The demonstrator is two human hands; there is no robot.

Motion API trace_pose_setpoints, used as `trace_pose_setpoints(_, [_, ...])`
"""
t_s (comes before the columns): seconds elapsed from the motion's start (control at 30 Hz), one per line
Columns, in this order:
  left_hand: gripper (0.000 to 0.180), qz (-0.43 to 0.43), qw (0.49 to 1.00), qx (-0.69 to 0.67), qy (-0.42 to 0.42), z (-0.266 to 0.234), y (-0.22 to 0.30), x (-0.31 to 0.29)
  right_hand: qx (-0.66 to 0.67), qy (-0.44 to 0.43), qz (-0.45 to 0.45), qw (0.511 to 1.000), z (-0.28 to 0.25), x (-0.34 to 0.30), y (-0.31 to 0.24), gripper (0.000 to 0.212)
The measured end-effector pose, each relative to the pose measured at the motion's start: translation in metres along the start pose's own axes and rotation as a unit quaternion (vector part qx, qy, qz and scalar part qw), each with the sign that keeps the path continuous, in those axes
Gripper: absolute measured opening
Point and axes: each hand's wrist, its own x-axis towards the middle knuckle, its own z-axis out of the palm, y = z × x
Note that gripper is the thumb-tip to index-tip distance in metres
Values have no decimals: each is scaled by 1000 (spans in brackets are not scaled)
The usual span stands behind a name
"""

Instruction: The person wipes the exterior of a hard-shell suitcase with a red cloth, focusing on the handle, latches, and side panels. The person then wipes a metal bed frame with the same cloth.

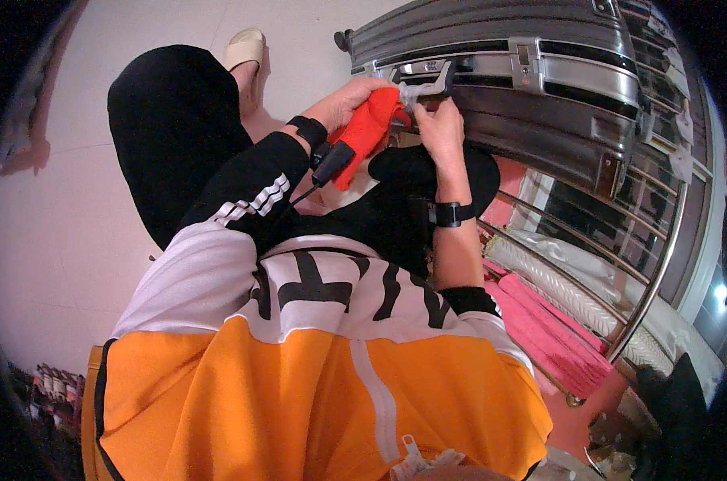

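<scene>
Up near the top of the view, both hands worked at the handle (429, 78) of a dark grey hard-shell suitcase (500, 32) that lay on its side, its silvery frame band running across the shell. The left hand (354, 98) had its grip closed around a bright red cloth (367, 130), bunched into a thick wad, whose upper end pressed against the handle and whose lower end hung down toward the wrist. The right hand (442, 127) came up from below, its fingers curled together just under the handle and touching the red cloth's upper edge; whether those fingers actually pinched the cloth or the handle could not be told from this angle.

Each wrist wore a black band: the left band (308, 129) carried a small dark device (332, 163) with a thin cable trailing down the sleeve, while the right band (451, 214) sat plain on the bare forearm. The person wore a black, white and orange zip jacket (315, 377). One knee in black fabric (175, 120) rose at the left, with a pale slipper (245, 48) beyond it on the light tiled floor (58, 200). To the right stood a curved metal rack (620, 240), with a folded pink towel (552, 325) lying beneath its rails.
</scene>
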Motion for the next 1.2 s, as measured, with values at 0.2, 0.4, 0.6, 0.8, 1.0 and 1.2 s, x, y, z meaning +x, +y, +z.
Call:
trace_pose_setpoints(0.2, [30,24,1000,-3,-6,-3,11,-5,45,12,-20,999,5,-1,-2,31])
trace_pose_setpoints(0.4, [26,78,993,-11,84,-7,27,-15,232,2,-55,971,-1,-8,-6,23])
trace_pose_setpoints(0.6, [28,81,987,117,75,3,39,-35,229,97,-188,950,-16,-21,-15,13])
trace_pose_setpoints(0.8, [14,148,918,326,169,13,32,-34,141,58,-185,971,-22,-33,-17,24])
trace_pose_setpoints(1.0, [13,165,897,370,176,22,31,-38,49,-4,-110,993,-15,-39,-5,31])
trace_pose_setpoints(1.2, [25,255,734,614,143,43,47,-36,175,-25,-174,969,-17,-29,-5,19])
